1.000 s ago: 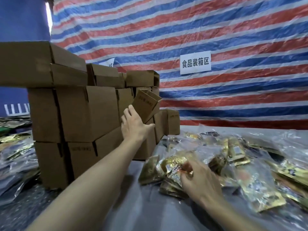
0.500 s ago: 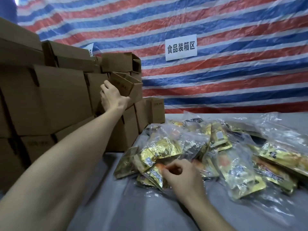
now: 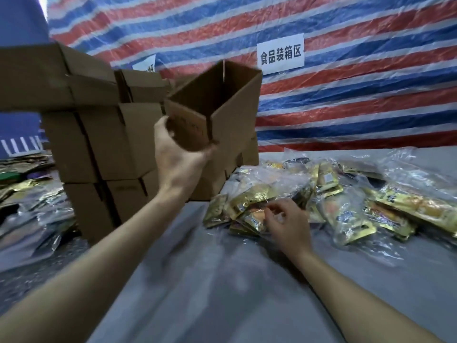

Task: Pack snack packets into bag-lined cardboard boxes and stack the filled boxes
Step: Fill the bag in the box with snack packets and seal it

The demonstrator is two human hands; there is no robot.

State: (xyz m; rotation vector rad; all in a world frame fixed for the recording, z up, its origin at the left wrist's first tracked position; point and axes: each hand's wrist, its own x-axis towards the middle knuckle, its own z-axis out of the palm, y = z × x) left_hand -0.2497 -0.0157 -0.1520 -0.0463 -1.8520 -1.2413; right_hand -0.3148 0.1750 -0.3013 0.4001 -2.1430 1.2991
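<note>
My left hand (image 3: 176, 158) grips the near flap of an open, empty cardboard box (image 3: 232, 107) and holds it tilted in the air, its opening turned toward me. No bag lining shows inside it. My right hand (image 3: 286, 222) rests with curled fingers on the near edge of a heap of gold snack packets (image 3: 252, 201) in clear plastic bags, pinching at one packet. The heap spreads across the grey table (image 3: 210, 280) to the right.
A stack of closed cardboard boxes (image 3: 103, 144) stands at the left, behind the lifted box. More packets and plastic (image 3: 29, 214) lie lower left. A striped tarpaulin wall with a white sign (image 3: 280, 54) closes the back.
My left hand has pulled the small box off the stack and lifted it toward me, its open side now facing me. My right hand has stayed on the packets.
</note>
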